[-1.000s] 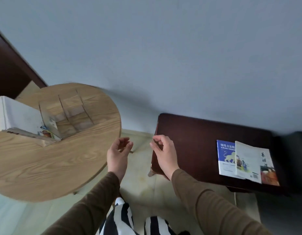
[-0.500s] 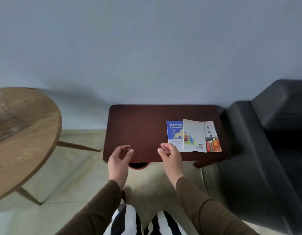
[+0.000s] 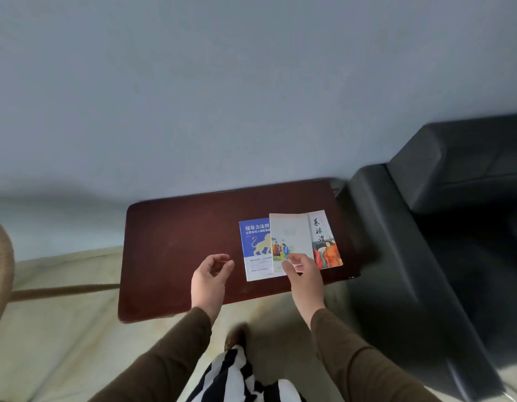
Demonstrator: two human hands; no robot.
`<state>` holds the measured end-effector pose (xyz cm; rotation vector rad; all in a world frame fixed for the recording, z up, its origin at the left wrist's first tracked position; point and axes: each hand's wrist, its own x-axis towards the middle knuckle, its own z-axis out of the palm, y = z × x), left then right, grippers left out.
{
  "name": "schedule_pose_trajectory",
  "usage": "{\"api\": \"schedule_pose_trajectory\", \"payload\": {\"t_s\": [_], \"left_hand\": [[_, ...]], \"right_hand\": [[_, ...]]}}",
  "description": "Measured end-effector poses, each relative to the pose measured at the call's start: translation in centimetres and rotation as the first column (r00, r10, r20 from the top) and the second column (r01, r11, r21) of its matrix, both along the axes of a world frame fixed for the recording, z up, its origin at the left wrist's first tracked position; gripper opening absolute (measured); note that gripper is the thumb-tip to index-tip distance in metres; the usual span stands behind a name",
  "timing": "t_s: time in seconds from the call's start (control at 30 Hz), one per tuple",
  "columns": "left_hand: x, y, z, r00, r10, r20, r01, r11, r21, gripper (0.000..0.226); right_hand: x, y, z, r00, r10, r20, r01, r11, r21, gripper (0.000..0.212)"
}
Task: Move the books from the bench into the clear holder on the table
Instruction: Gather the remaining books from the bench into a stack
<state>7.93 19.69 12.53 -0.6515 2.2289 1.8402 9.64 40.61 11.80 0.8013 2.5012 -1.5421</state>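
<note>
Two books lie flat on the dark red bench (image 3: pixel 176 233). A blue book with a gold lion (image 3: pixel 255 245) is on the left. A pale book with painted figures (image 3: pixel 297 236) overlaps its right side. My right hand (image 3: pixel 305 274) hovers over the near edge of the pale book, fingers curled and apart, holding nothing. My left hand (image 3: pixel 212 275) floats over the bench left of the blue book, fingers loosely curled and empty. The clear holder is out of view.
The round wooden table's edge (image 3: pixel 0 274) shows at the far left, with a leg (image 3: pixel 63 290) stretching toward the bench. A black sofa (image 3: pixel 442 227) stands close against the bench's right end. A grey wall is behind.
The view has swung right, away from the table and holder, onto the bench. Both hands have moved forward over the bench, the right one reaching the pale book's near edge.
</note>
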Motion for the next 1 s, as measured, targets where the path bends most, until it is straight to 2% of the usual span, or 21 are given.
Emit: {"api": "schedule_pose_trajectory", "payload": {"t_s": [0.23, 0.33, 0.5, 0.63, 0.77, 1.0], "left_hand": [[-3.2, 5.4, -1.8, 0.999, -0.032, 0.035, 0.033, 0.999, -0.015, 0.007], [-3.8, 8.1, -3.0, 0.997, -0.009, 0.080, 0.010, 1.000, -0.014, 0.006], [-3.8, 12.4, -5.0, 0.993, 0.064, 0.100, -0.053, 0.993, -0.107, 0.007], [-3.6, 16.4, -6.5, 0.983, 0.139, 0.120, -0.123, 0.984, -0.131, 0.017], [-4.0, 18.9, -7.9, 0.972, 0.188, 0.139, -0.166, 0.974, -0.156, 0.016], [-6.3, 19.6, -12.1, 0.962, 0.149, 0.227, -0.095, 0.967, -0.235, 0.039]], "right_hand": [[-2.6, 4.1, -2.2, 0.999, -0.023, 0.040, 0.026, 0.996, -0.080, 0.018], [-3.8, 7.1, -3.4, 0.998, -0.016, 0.062, 0.024, 0.992, -0.121, 0.016], [-5.4, 12.0, -5.2, 0.991, 0.061, 0.122, -0.036, 0.980, -0.197, 0.020], [-6.9, 16.0, -6.5, 0.978, 0.142, 0.155, -0.103, 0.966, -0.236, 0.029], [-8.4, 18.0, -8.2, 0.957, 0.199, 0.211, -0.137, 0.951, -0.277, 0.029], [-10.4, 18.0, -11.5, 0.922, 0.232, 0.310, -0.111, 0.926, -0.362, 0.039]]}}
